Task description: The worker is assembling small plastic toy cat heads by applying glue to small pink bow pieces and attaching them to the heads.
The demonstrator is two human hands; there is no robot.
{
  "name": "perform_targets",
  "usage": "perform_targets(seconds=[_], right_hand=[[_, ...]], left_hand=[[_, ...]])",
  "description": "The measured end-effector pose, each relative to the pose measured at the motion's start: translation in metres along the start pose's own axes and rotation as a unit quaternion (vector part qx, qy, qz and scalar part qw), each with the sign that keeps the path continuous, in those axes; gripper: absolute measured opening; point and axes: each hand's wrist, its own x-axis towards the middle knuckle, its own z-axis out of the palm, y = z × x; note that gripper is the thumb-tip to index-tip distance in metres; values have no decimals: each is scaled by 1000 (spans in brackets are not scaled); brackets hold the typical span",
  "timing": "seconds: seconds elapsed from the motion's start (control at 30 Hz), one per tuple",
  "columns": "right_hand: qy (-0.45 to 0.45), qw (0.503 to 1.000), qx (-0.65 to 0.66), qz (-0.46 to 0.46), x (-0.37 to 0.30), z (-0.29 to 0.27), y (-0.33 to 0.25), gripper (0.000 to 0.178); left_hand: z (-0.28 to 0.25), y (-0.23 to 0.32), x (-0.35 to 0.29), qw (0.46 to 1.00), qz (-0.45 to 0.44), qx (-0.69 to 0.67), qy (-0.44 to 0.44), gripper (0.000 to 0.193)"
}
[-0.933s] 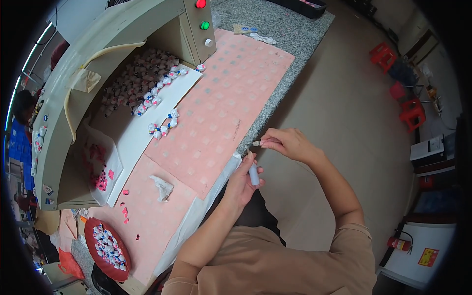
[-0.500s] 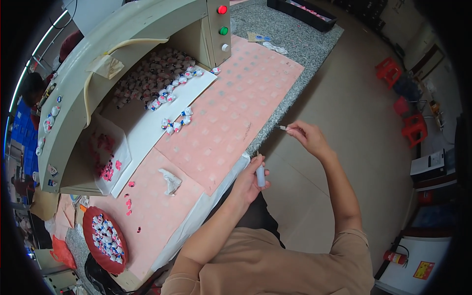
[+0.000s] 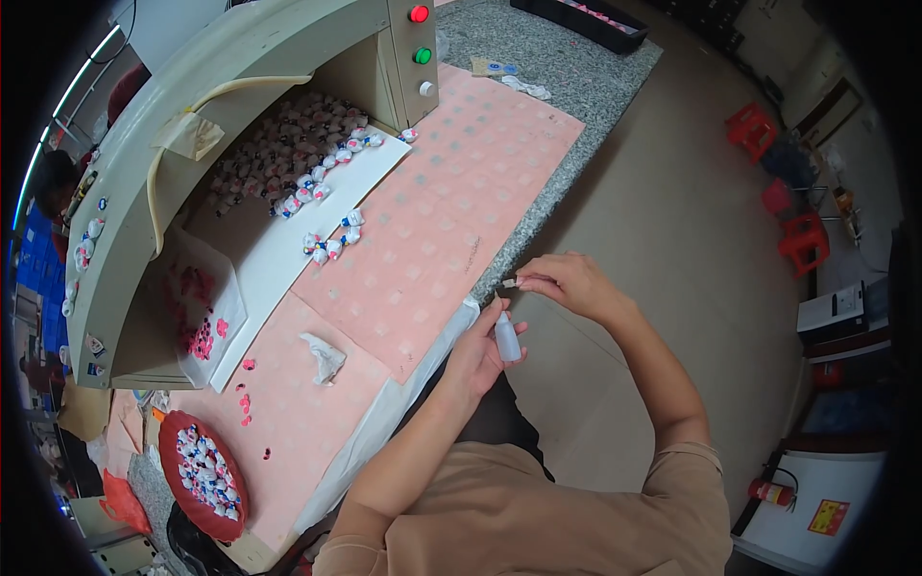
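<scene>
- Fingers of the left hand (image 3: 475,355) are wrapped round a small, translucent white plastic bottle (image 3: 508,341); the thumb lies up near its top, I judge to steady it.
- Right hand (image 3: 574,285): thumb and forefinger pinch a tiny pale piece with a dark tip (image 3: 510,283), just beyond the left thumb. So small a thing seems to call for a fingertip grip.
- From my view both items sit at the edge of the speckled grey granite tabletop (image 3: 490,34), near the body, perhaps for close sight.
- Farther out, a pink patterned sheet (image 3: 451,182) probably shields the stone; a crumpled white tissue (image 3: 325,360) lies on the pink covering.
- White figures with pink and blue marks (image 3: 329,252) rest before and inside a cream arched machine (image 3: 120,259).
- Cannot make out: the bottle's nozzle, what the tiny piece is, figures deep in shadow. A black tray (image 3: 576,29) is cut off above.
</scene>
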Motion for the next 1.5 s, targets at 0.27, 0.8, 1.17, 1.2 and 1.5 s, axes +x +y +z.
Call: perform_targets(seconds=[0.27,0.8,1.17,1.2,1.5], right_hand=[[63,998,7,14,3,-1,20,18],[-14,996,75,52,-1,-5,11,18],[-3,980,186,66,39,3,-65,26],[-24,981,190,16,52,12,-91,28],[-196,942,169,-216,157,184,-287,29]], left_hand=[[1,0,0,1000,13,16,-1,27],[2,-2,3,999,15,-38,-3,20],[-1,0,-83,954,52,199,-218,24],[-6,6,-104,945,70,221,-230,22],[-124,12,-259,885,350,228,-203,12]])
